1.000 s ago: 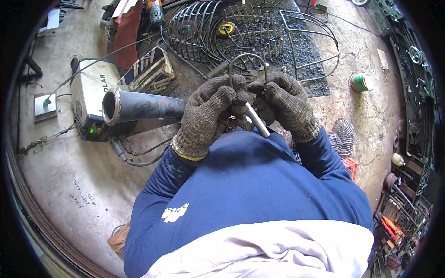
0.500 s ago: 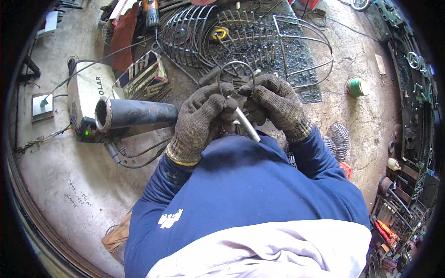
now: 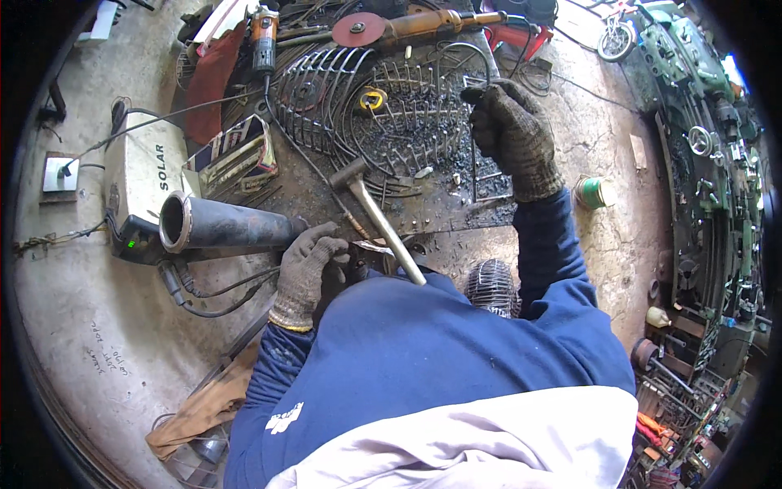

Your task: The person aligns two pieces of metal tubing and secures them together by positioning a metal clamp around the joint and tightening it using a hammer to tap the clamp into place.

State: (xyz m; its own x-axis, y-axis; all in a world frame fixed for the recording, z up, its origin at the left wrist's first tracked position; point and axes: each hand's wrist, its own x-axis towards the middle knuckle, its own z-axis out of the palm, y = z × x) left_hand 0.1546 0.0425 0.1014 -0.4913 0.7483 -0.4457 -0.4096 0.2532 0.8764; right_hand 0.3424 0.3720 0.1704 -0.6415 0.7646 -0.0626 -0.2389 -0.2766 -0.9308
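My right hand [image 3: 517, 137], in a grey knitted glove, is closed around one end of a bent metal rod [image 3: 467, 46], held up over the right part of the worktable. The rod's curve arches away to the left of the fist. My left hand [image 3: 303, 273], gloved alike, is beside the dark pipe [image 3: 236, 224], low and near my body. Its fingers are loosely bent and apart, with nothing visible in them; the palm side is partly hidden. A hammer [image 3: 381, 218] lies between my hands, its handle pointing toward me.
Wire grilles [image 3: 322, 90], a yellow tape measure [image 3: 372, 99] and an angle grinder with a red disc [image 3: 358, 29] lie on the worktable [image 3: 489, 213]. A white welding machine [image 3: 155, 159] stands left. Coiled springs [image 3: 492, 287] and a green spool [image 3: 593, 192] are at right.
My hands have parted. The right one has carried the bent rod forward and to the right; the left one has let go and dropped back toward my body. The hammer is now in fuller view.
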